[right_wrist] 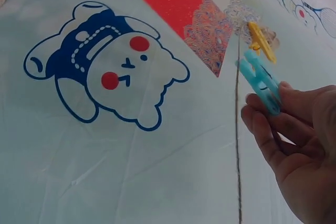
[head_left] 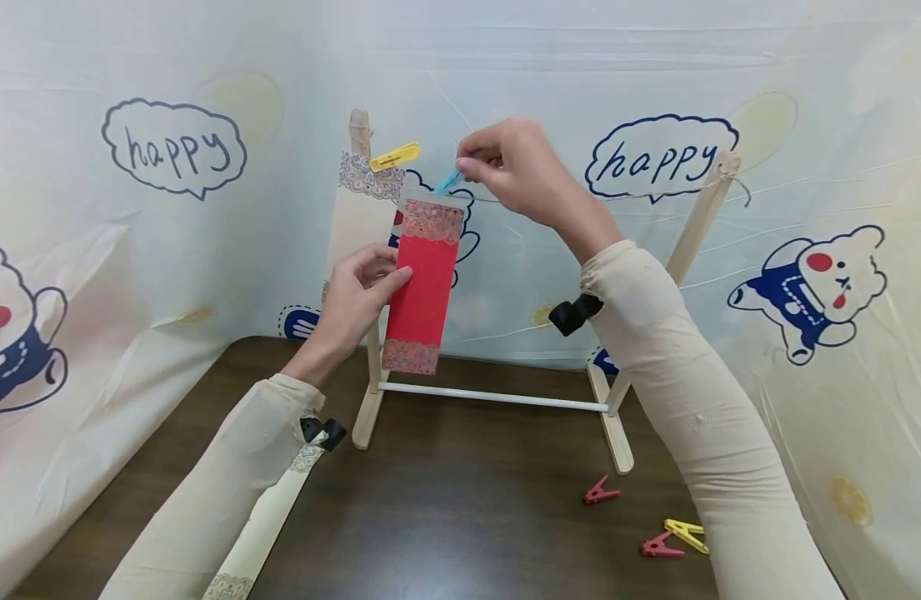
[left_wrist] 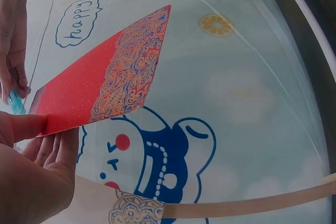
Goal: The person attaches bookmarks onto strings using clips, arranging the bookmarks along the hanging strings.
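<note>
My left hand (head_left: 362,292) pinches a red paper card (head_left: 426,283) with patterned bands at both ends, thumb on its front, by the left edge. Thumb and fingers of my right hand (head_left: 516,171) pinch a light-blue clothespin (right_wrist: 261,82), just above the card's top edge at the string (right_wrist: 238,145). In the right wrist view the clothespin's tip is close to the string and apart from the card's corner. Left of the red card hangs a cream card (head_left: 351,221) with a lacy band, held by a yellow clothespin (head_left: 395,157); the red card partly covers it.
A wooden frame (head_left: 696,221) with a white crossbar (head_left: 498,397) stands on the dark table (head_left: 460,500). Two red clothespins (head_left: 601,491) and a yellow one (head_left: 687,535) lie at the right front. Another cream card (head_left: 268,521) lies beneath my left forearm.
</note>
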`<action>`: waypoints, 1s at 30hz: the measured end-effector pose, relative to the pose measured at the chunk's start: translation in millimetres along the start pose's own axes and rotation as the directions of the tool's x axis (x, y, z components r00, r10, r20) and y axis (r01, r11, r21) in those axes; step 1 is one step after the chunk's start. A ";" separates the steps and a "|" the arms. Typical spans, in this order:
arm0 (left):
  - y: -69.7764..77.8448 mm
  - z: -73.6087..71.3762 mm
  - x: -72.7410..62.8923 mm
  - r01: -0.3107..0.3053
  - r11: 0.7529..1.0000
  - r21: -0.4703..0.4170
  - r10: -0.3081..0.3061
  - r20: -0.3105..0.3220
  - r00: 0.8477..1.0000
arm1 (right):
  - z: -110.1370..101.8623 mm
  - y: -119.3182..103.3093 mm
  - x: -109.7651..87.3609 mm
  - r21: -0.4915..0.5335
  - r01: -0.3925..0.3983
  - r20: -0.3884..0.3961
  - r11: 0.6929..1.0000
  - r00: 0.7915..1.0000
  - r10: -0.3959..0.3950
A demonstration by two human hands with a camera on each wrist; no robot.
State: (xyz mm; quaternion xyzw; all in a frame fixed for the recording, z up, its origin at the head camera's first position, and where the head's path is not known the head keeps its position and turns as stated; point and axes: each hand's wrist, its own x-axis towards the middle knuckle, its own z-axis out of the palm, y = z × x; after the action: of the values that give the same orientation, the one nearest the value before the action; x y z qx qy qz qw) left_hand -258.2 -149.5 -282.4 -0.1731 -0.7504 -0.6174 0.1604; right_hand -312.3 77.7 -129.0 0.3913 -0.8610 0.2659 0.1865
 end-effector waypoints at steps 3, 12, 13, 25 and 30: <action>0.0 -0.5 -0.2 -0.004 1.000 0.008 0.004 -0.001 1.000 | 2.9 -2.9 1.8 -0.036 0.024 0.048 0.999 0.999 -0.022; 0.5 -4.9 -1.4 -0.023 1.000 0.000 0.023 0.004 1.000 | 4.0 -11.6 6.0 -0.110 0.030 0.096 0.993 0.995 -0.020; 0.6 -5.4 -1.2 -0.026 1.000 0.000 0.026 0.004 1.000 | 4.0 -12.2 6.6 -0.109 0.028 0.107 0.994 0.994 -0.016; -0.1 -7.3 -2.9 0.000 0.999 0.034 -0.001 0.032 0.999 | 7.6 -15.2 10.5 -0.110 -0.006 0.228 0.994 0.973 0.032; -3.9 -8.9 -2.7 0.030 0.999 0.029 -0.032 0.043 0.999 | 9.5 -13.0 7.5 -0.121 -0.029 0.258 0.992 0.964 0.059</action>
State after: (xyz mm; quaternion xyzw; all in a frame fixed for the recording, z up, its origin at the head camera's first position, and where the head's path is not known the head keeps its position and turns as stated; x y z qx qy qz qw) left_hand -257.3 -159.1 -285.4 -0.1725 -0.7651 -0.6051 0.1369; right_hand -308.0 60.5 -128.5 0.3921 -0.9006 0.1654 0.0883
